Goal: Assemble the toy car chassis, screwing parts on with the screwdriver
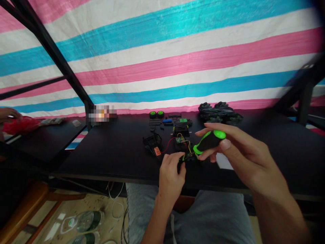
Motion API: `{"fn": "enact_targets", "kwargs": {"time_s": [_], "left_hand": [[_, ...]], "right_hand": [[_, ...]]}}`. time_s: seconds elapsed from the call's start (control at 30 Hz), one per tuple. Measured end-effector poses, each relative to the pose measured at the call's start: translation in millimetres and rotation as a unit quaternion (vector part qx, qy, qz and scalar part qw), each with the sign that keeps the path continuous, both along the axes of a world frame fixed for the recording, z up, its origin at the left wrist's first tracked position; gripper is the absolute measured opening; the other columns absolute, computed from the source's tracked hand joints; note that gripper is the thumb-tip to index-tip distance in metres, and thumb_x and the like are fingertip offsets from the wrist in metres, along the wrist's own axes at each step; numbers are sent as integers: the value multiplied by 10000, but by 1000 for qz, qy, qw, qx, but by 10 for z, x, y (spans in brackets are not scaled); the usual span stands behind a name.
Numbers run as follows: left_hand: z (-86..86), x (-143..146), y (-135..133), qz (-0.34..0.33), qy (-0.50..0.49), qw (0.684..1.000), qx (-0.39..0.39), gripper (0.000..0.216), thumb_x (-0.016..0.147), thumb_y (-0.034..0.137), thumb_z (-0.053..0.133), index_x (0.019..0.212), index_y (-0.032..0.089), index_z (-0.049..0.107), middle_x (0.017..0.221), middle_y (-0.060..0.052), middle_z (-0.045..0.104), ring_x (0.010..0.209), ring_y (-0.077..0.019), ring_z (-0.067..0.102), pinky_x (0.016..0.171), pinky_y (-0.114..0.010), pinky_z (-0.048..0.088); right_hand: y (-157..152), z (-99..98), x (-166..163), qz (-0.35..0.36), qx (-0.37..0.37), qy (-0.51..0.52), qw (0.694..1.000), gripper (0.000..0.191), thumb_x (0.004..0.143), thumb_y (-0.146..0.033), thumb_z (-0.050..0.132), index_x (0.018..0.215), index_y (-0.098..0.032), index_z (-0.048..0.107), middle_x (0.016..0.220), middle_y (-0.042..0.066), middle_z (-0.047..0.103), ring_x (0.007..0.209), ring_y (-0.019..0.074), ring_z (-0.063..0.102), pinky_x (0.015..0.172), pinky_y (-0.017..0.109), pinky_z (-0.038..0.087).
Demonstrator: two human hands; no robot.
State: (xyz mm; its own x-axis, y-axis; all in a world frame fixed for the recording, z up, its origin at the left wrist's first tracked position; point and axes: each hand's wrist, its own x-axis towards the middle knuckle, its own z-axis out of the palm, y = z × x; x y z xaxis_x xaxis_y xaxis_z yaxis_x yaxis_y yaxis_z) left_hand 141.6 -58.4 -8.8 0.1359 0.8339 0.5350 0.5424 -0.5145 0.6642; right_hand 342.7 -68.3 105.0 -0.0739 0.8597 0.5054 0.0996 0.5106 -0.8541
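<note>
My right hand is closed around a screwdriver with a black and bright green handle, tilted so its shaft runs down toward my left hand. My left hand pinches a small black part with green near the front of the table, probably a piece of a toy car; its shape is mostly covered by my fingers. Just behind are a small green circuit board with red and yellow wires, a black chassis piece, and a black shell with a copper-coloured patch.
On the black table, two black-and-green wheels, a blue cylinder and several small black parts lie farther back. A dark heap of toy-car parts sits back right. White paper lies under my right hand. Another person's hand is far left.
</note>
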Motion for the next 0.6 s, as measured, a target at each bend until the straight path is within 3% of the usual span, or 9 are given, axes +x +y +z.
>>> {"fn": "enact_targets", "kwargs": {"time_s": [0.17,0.27,0.43,0.6], "left_hand": [[2,-11,0,-3,0,1000,-2,436,964,-7,682,1324,230,743,1241,-67,831,1125,-254,754,1024,-442,672],[-4,-11,5,-8,7,1000,0,447,963,-11,682,1339,224,735,1257,-70,829,1142,-259,748,1046,-457,666],[-1,-4,4,-9,5,1000,-5,439,969,-11,680,1341,218,731,1266,-71,827,1142,-263,740,1046,-464,660],[7,-7,-1,-10,6,1000,-9,421,989,2,665,1338,230,727,1258,-67,826,1138,-262,739,1032,-456,661]], "right_hand": [[29,47,-73,-13,11,26,1000,248,1036,-385,808,1276,-343,852,1162,51,816,654,111,762,560,235,641],[23,76,-92,-26,8,25,999,265,1040,-388,802,1298,-347,846,1087,33,789,610,101,728,529,239,625],[2,89,-47,-16,1,22,1000,318,1088,-359,731,1400,-407,776,1251,34,792,579,98,724,507,266,616],[-14,98,-27,-3,-16,16,1000,301,1103,-378,700,1386,-437,785,1283,42,810,766,189,841,587,300,694]]}}
